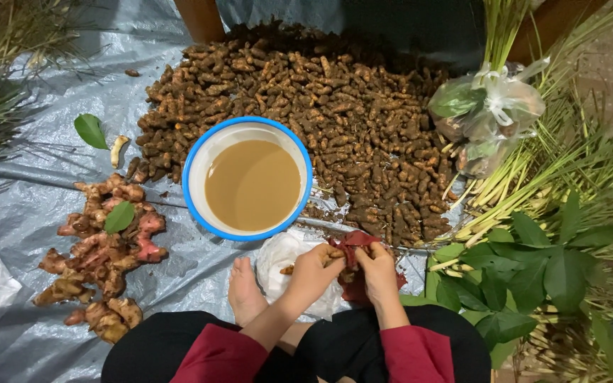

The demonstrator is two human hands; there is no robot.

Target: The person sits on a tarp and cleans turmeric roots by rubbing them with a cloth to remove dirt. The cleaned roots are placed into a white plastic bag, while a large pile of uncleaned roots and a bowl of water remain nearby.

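Note:
My left hand (313, 269) and my right hand (376, 269) meet low in the middle of the view, both closed on a dark red mesh bag (352, 245) holding small brown roots. A white plastic bag (282, 262) lies under my left hand. Just beyond the hands stands a blue-rimmed white basin (196, 152) of muddy brown water. Behind the basin a large heap of brown turmeric roots (349, 106) spreads over the grey tarp (23, 213).
A pile of pinkish galangal roots (101, 255) lies at the left with a green leaf on it. A tied clear bag of greens (487, 110), lemongrass stalks (533, 184) and leafy branches (526, 276) crowd the right. My bare foot (244, 291) rests on the tarp.

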